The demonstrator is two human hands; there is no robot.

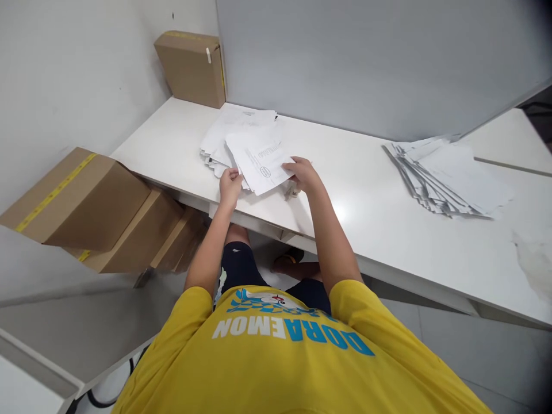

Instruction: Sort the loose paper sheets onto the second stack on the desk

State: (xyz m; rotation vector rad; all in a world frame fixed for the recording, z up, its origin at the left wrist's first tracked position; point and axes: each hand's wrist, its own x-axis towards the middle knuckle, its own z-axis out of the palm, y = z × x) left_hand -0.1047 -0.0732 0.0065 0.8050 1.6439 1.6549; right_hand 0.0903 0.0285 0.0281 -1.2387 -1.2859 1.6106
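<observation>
A printed paper sheet (263, 164) with an oval stamp-like mark is held over the white table. My right hand (302, 174) pinches its right edge between thumb and fingers. At the left edge of the papers, my left hand (230, 187) is closed, its fingertips against the paper edges; how many sheets it grips I cannot tell. Behind and partly under the held sheet lies an uneven paper stack (219, 129). A small, partly see-through object (292, 190) sits on the table just below my right hand; its kind is unclear.
On the right of the white table (345, 172) lies a second, fanned paper pile (444, 175). A cardboard box (190, 69) stands in the back left corner. More cardboard boxes (77, 195) with yellow tape are stacked left of the table. A grey panel (366, 63) rises along the back.
</observation>
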